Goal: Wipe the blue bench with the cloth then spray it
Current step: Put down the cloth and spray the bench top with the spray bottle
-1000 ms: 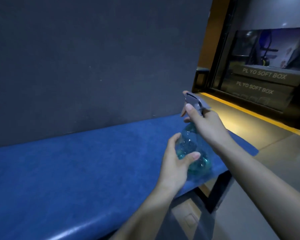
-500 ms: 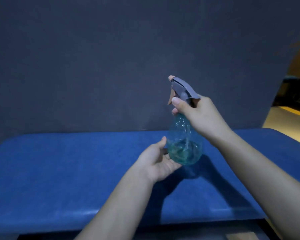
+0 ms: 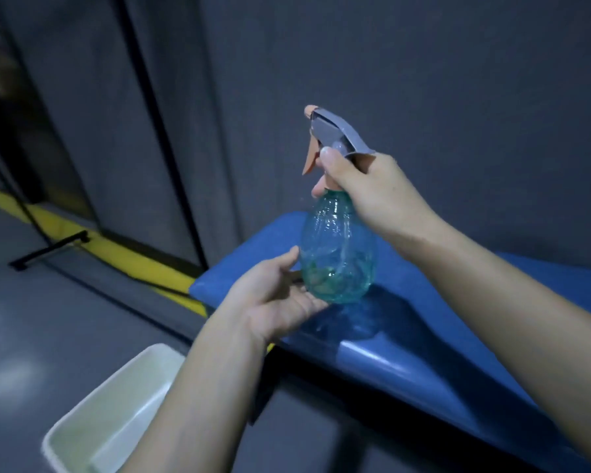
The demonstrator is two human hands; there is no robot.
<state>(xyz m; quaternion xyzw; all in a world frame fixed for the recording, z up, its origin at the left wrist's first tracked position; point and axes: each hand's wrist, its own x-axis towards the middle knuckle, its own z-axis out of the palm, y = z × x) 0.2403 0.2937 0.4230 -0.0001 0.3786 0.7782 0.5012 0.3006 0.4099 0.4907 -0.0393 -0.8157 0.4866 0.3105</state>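
A clear teal spray bottle (image 3: pixel 338 254) with a grey head and orange trigger hangs above the left end of the blue bench (image 3: pixel 423 336). My right hand (image 3: pixel 372 192) grips the bottle's neck, the thumb along the grey head and a finger below the trigger. Under the bottle's base my left hand (image 3: pixel 280 298) lies palm up with its fingers spread, touching the glass. The nozzle points left, away from the bench. No cloth is in view.
A white plastic bin (image 3: pixel 116 414) stands on the grey floor at the lower left, beside the bench's end. A yellow floor stripe (image 3: pixel 116 254) runs along the dark wall, with a black bar foot (image 3: pixel 48 250) and pole on it.
The view has swung left, from the bench's right end to its left end. The bottle stays in my right hand; my left hand went from gripping its side to cupping its base.
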